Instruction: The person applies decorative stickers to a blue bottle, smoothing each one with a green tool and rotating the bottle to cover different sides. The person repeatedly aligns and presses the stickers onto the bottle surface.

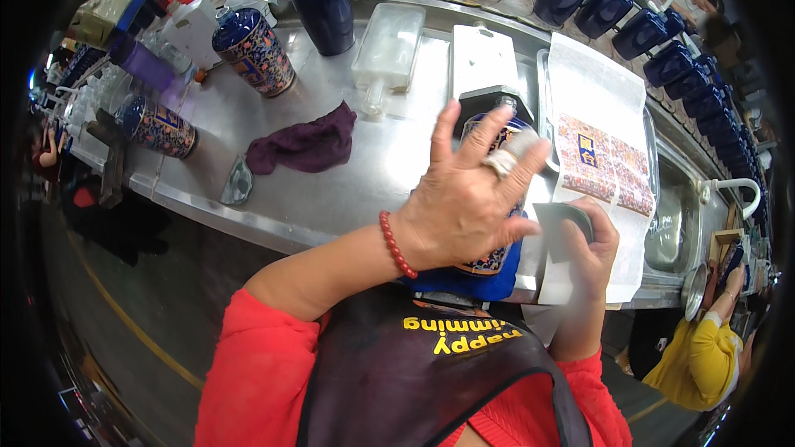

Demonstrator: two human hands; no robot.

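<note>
My left hand (455, 203) is spread over a dark blue bottle with a colourful floral pattern (489, 263), hiding most of it. A ring of white wrapping is round one of its fingers, and red beads circle the wrist. The bottle lies on a folded blue cloth (512, 269) at the counter's near edge, its clear neck pointing away from me. In my right hand (598, 242), a flat dark grey scraper (571, 217) is pinched between thumb and fingers. Beside it lies a white paper sheet (590, 74) bearing printed floral decals (584, 153).
On the metal counter (224, 141) lie a purple cloth (306, 145), a grey-green flat piece (238, 182) and a clear bottle (389, 45). Patterned bottles (257, 54) stand left. A white container (482, 58) is ahead, a sink (672, 228) right. A person in yellow (700, 364) works beyond.
</note>
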